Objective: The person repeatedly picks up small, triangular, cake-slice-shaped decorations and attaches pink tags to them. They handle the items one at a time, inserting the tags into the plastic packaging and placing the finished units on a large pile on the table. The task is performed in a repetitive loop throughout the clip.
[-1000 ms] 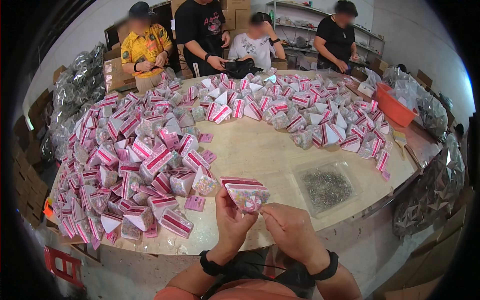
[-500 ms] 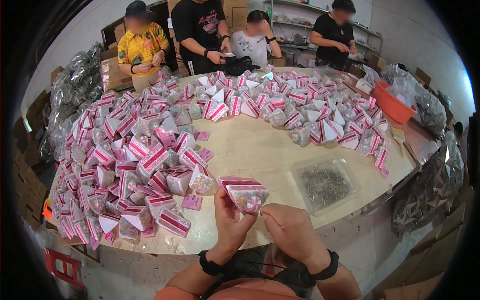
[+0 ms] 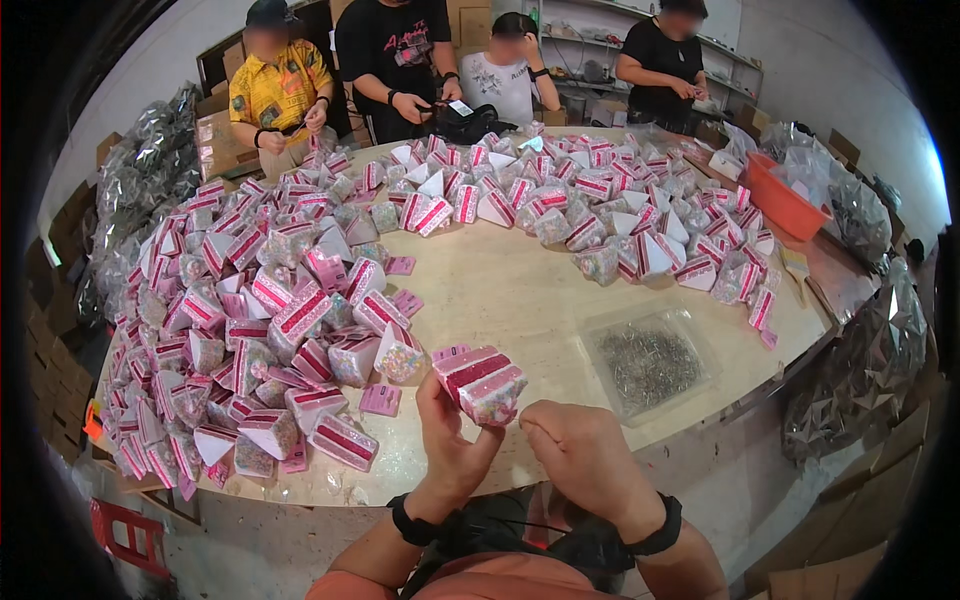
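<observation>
A fake cake slice, with pink and white layers and pastel beads on its side, is gripped between the thumb and fingers of my left hand. Behind its top edge a pink tag sticks out. Just right of the slice, my right hand is closed in a pinch, its fingertips close to the beaded side. Whatever those fingers hold, if anything, is hidden. A heap of similar slices lies to the left, several with pink tags.
Small metal pins fill a shallow clear tray on the table at right. More slices spread along the far side. An orange basin and a brush lie at the right edge. Several people stand or sit across the table.
My left hand has turned the slice so its striped layered face shows more and its beaded side less. The right hand stays closed beside it. The view has shifted slightly.
</observation>
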Tool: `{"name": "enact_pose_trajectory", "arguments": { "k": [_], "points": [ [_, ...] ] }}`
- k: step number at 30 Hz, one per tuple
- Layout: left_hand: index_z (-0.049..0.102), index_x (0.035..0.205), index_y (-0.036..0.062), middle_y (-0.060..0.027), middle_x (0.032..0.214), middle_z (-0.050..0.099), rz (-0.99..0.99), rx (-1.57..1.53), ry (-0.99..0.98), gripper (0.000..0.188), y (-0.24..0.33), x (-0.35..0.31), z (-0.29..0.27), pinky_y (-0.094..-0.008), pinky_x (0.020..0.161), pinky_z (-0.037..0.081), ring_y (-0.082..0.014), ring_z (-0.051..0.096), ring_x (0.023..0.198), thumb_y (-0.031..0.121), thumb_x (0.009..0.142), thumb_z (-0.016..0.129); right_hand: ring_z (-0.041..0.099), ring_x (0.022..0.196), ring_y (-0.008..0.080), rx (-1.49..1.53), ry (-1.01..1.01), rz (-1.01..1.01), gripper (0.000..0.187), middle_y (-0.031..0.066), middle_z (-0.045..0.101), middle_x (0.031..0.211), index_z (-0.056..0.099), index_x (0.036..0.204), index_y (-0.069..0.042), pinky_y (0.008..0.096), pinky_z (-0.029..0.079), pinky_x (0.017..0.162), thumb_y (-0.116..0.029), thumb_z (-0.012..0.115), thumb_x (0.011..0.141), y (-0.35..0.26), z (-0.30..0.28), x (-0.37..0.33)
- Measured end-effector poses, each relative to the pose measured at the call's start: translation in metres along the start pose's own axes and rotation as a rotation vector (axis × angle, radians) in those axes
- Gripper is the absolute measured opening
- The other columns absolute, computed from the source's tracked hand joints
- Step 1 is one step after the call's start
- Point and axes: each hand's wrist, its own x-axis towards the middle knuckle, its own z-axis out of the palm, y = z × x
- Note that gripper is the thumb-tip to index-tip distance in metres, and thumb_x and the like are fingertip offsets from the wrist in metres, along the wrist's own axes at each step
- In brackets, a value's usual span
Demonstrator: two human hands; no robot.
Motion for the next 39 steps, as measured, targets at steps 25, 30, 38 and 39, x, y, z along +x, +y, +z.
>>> {"name": "enact_pose_trajectory", "arguments": {
  "k": [25,30,38,39],
  "points": [
    [0.028,0.13,0.0,-0.0149,0.125,0.043,0.045,0.065,0.042,0.07,-0.008,-0.007,0.001,-0.0364,0.097,0.04,-0.0226,0.049,0.114,-0.005,0.072,0.067,0.059,0.055,0.0198,0.137,-0.032,0.13,0.019,0.0141,0.061,0.066,0.065,0.093,0.002,0.0303,0.046,0.054,-0.009,0.052,0.084,0.002,0.004,0.003],
    [0.026,0.131,0.0005,-0.0154,0.128,0.043,0.066,0.125,-0.015,0.072,-0.008,-0.004,-0.001,-0.0363,0.098,0.04,-0.0227,0.048,0.115,-0.005,0.072,0.068,0.057,0.054,0.0145,0.218,-0.054,0.174,0.018,0.0099,0.06,0.063,0.065,0.091,0.004,0.0278,0.044,0.052,-0.008,0.053,0.084,0.007,0.003,0.004],
    [0.027,0.13,0.0022,-0.0159,0.129,0.043,-0.039,-0.064,0.01,0.071,-0.002,-0.003,0.005,-0.0371,0.099,0.042,-0.0239,0.049,0.118,-0.009,0.071,0.066,0.052,0.052,0.0081,0.539,-0.078,0.396,0.018,0.0051,0.057,0.057,0.064,0.083,0.002,0.0265,0.04,0.047,-0.009,0.051,0.083,0.004,0.001,0.005],
    [0.027,0.13,0.0023,-0.0159,0.129,0.043,-0.049,-0.076,0.018,0.071,-0.002,-0.003,0.005,-0.0372,0.099,0.042,-0.0238,0.049,0.118,-0.009,0.071,0.066,0.052,0.052,0.0083,0.55,-0.078,0.396,0.018,0.0051,0.057,0.057,0.064,0.083,0.002,0.0265,0.04,0.047,-0.009,0.051,0.083,0.004,0.002,0.006]
  ]
}}
